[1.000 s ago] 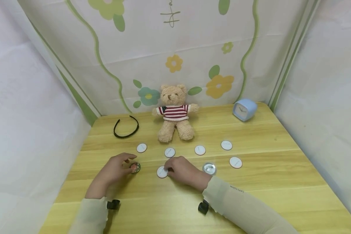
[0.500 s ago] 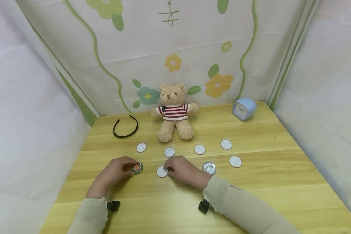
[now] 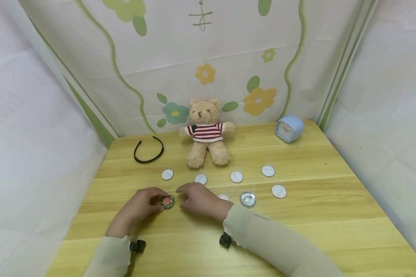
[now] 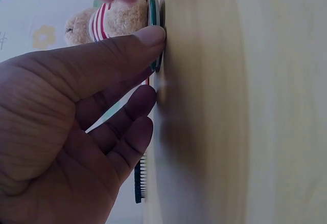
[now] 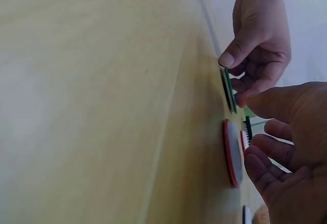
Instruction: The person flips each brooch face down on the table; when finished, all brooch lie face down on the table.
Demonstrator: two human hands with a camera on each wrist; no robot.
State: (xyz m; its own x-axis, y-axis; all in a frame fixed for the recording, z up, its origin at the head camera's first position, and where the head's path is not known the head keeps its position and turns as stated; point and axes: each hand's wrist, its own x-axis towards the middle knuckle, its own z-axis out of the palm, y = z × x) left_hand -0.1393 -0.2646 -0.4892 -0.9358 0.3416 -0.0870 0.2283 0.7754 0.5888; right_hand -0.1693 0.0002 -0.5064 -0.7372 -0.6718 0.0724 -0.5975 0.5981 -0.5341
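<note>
My left hand pinches the edge of a small round badge with a patterned face, orange in the middle and dark green around it. In the left wrist view the thumb presses on the green-edged badge, close to the table top; whether it touches the wood I cannot tell. My right hand hovers just right of the badge, thumb and forefinger apart and holding nothing. Beneath its fingers lies a white disc with a red edge, mostly hidden in the head view. Another white disc peeks out behind the right wrist.
Several white discs, one of them in the back row, lie on the wooden table. A silver-backed disc sits right of the right wrist. Farther back are a black headband, a teddy bear and a blue clock.
The left hand has taken hold of the badge and moved it slightly right. The right hand has let go of its white disc and shifted left, toward the badge, its fingers spread.
</note>
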